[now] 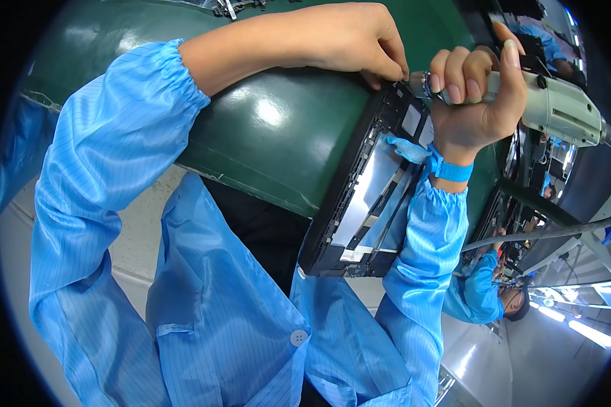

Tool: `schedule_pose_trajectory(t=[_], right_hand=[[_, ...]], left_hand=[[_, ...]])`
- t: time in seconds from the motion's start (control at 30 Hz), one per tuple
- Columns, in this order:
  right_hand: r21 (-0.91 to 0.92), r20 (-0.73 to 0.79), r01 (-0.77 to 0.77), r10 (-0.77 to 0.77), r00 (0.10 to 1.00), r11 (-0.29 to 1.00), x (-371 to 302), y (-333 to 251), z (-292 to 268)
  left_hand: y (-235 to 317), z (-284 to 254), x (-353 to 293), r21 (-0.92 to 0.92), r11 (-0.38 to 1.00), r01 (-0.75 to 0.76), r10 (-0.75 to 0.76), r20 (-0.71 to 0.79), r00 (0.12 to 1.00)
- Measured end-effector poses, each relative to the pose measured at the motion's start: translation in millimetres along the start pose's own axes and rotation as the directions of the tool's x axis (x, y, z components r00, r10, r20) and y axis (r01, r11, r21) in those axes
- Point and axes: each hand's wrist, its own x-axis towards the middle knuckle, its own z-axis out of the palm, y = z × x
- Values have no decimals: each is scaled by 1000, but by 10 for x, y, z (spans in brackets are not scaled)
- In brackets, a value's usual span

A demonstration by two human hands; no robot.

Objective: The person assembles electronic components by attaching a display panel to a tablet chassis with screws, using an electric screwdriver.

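My right hand is wrapped round a pale grey electric screwdriver, its metal nose pointing left at the far corner of an opened flat black device. The device shows a silver inner panel, black strips and small parts along its edge; it lies tilted and sticks out over the table's near edge. Bent over from the left, my left hand has its fingertips pinched together at that same corner, right by the screwdriver's tip. What they pinch, if anything, is hidden. A blue wrist strap circles my right wrist.
The device rests by the edge of a green work table. Small metal parts lie at the far side. A grey cable crosses on the right. Another person in blue works further right, beside a bench with more parts.
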Motion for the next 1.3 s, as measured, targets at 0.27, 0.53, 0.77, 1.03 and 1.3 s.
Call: schedule_pose_trajectory(t=[0.27, 0.53, 0.77, 1.03, 1.3], right_hand=[[120, 127, -37, 21, 992, 992, 64, 52, -109], [114, -23, -125, 128, 991, 986, 14, -37, 8], [77, -63, -154, 159, 985, 985, 38, -96, 68], [142, -100, -132, 147, 984, 981, 29, -171, 55], [145, -156, -123, 146, 977, 982, -19, -308, 86]], left_hand=[[70, 10, 0, 0, 998, 67, -67, 2, 998], [59, 44, 32, -51, 994, 100, -99, 12, 995], [138, 24, 23, 42, 990, 132, -132, 0, 991], [53, 226, -189, 631, 776, -6, 275, -331, 903], [594, 1600, -1424, 807, 589, -28, 147, -73, 986]])
